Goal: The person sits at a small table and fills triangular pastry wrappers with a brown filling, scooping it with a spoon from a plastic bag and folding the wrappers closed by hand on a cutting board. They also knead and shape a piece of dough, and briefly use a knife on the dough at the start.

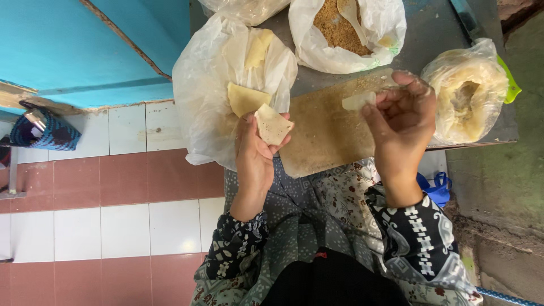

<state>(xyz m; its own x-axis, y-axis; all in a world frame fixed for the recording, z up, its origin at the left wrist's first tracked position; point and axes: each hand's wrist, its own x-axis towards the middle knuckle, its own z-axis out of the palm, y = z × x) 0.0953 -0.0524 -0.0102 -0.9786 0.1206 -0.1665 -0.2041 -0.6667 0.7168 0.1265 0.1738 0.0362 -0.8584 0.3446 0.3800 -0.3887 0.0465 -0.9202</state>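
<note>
The cutting board (pixel 323 133) lies at the near edge of a grey table (pixel 436 39), dusted with brown crumbs, and everything else sits around it.

The left hand (pixel 255 153) hovers just off the board's left edge, palm up. Its fingers curl loosely around a small square wrapper (pixel 272 124), pale and speckled, which rests flat on the fingertips. The right hand (pixel 403 116) is raised over the board's right end, fingers bent inward and narrow; thumb and forefinger pinch a small whitish piece of dough (pixel 358 101) just above the board's far right corner. The two hands are well apart, with the bare board between them.

Left of the board, touching its edge, a clear plastic bag (pixel 198 102) lies open with more yellowish wrappers (pixel 245 97) inside, right beside the left hand. Beyond the board's far edge stands a white bag of brown crumbs (pixel 339 31) with a pale spoon (pixel 351 14) lying in it. Right of the board, just past the right hand, another clear bag (pixel 467 90) holds a pale, doughy mass, with a green strip showing behind it.

Below the board lie the person's patterned lap and sleeves. Further left of the board are the pink and white tiled floor (pixel 113 221) and a turquoise surface (pixel 73 45).
</note>
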